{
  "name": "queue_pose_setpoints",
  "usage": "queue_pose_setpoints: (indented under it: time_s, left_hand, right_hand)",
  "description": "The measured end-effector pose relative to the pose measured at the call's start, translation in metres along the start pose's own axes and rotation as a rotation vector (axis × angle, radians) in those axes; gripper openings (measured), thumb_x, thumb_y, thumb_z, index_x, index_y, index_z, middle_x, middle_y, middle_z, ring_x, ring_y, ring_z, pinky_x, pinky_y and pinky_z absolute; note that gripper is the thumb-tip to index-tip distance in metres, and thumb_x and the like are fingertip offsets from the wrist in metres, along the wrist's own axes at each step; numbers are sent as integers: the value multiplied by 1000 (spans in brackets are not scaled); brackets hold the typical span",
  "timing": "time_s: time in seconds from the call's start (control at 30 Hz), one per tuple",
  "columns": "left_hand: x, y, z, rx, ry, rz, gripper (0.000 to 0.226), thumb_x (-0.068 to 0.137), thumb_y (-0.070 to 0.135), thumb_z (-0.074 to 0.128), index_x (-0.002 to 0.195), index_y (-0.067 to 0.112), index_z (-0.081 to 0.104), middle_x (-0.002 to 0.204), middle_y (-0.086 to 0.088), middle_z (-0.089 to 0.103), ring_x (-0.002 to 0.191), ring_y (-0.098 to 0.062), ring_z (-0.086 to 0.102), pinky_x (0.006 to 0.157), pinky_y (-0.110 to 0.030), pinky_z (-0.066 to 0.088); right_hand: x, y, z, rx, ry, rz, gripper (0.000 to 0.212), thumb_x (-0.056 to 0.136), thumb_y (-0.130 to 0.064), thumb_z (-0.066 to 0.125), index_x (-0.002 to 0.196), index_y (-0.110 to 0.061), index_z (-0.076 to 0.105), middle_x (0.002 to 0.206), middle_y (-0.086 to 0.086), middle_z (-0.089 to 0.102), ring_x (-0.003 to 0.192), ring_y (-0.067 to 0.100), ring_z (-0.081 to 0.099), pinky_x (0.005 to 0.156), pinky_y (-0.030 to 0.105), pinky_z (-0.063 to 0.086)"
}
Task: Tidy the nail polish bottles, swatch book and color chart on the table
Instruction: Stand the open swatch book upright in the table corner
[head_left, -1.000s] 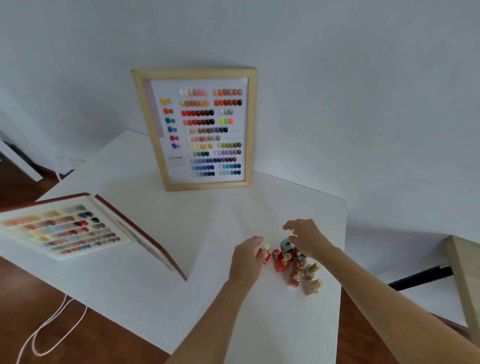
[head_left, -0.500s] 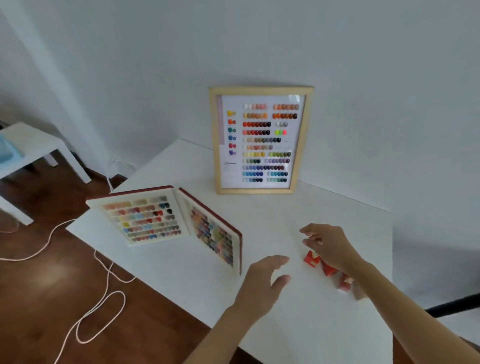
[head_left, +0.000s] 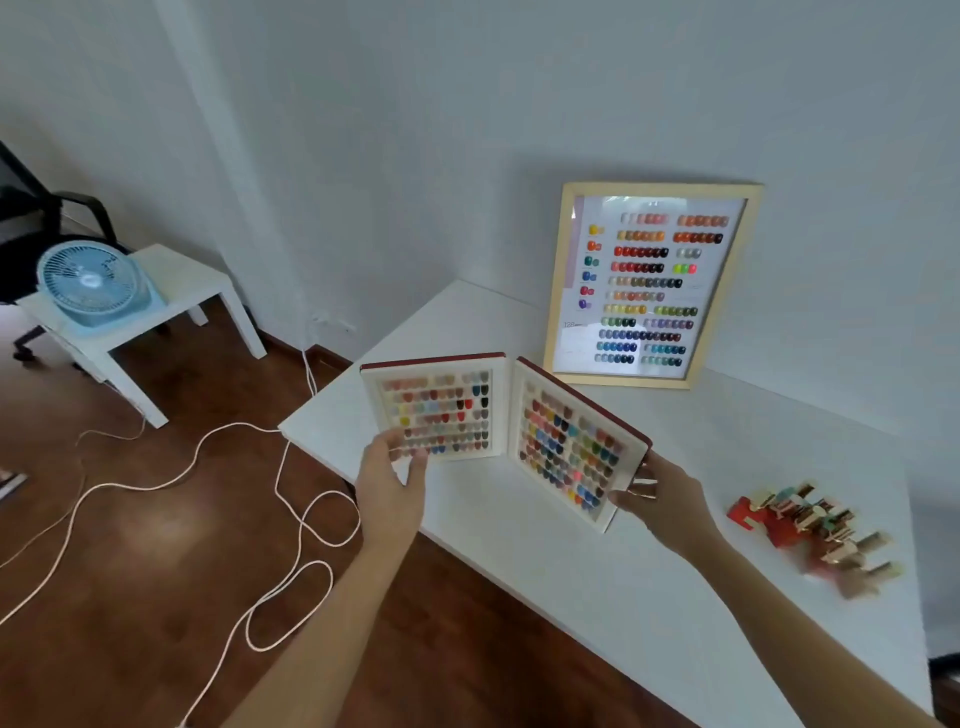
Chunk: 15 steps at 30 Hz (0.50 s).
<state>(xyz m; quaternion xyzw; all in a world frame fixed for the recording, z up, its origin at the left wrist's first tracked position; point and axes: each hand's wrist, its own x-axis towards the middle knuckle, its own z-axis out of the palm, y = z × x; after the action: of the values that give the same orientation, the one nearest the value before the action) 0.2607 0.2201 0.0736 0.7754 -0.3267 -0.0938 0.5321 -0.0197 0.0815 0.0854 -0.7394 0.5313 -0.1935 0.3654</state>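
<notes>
Progress roughly midway, by the look of it. Nail polish bottles (head_left: 815, 530) gathered in one tight cluster on the right part of the bench (head_left: 571, 571), some upright and some apparently tipped, blurred too much to count. Color chart (head_left: 652, 285) in its pale wooden frame standing upright at the back of the bench, leaned on the wall, face turned toward the camera, long axis vertical. Swatch book (head_left: 506, 431) open in a wide V near the left front edge of the bench, both swatch pages facing the camera, spine running roughly away from the viewer, red cover edges showing along the top. Left hand (head_left: 390, 483) pinching the lower corner of the left page, thumb on the swatches. Right hand (head_left: 657, 493) gripping the outer edge of the right page, fingers curled behind the cover. Cannot tell whether the book rests on the bench or is lifted just clear. Probably left: closing the book, laying it flat or squaring it beside the chart, perhaps straightening the bottles into rows.
</notes>
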Motion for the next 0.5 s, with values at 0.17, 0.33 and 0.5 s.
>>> queue_pose_setpoints:
  time_s: [0.17,0.33,0.5]
  left_hand:
    - [64,-22,-14,71,-35,-63,67,84,18,69,138,5,33,140,-18,42,125,-32,47,105,-43,39]
    - [110,-33,-14,47,-104,-89,64,80,18,73,134,13,40,132,-10,55,122,-25,51,101,-38,40]
    - [139,-44,-13,-14,-231,-77,25,82,15,70,106,9,66,104,-6,71,96,-22,67,90,-38,53]
  right_hand:
    - [5,-3,16,37,137,71,32,82,-15,70,113,-14,63,108,5,71,85,21,67,72,37,58]
    - [15,0,21,19,169,99,27,86,-17,65,111,-8,66,108,10,72,87,28,68,73,38,57]
    - [27,12,24,27,187,105,26,84,-19,68,106,-4,69,91,9,74,61,14,64,51,20,47]
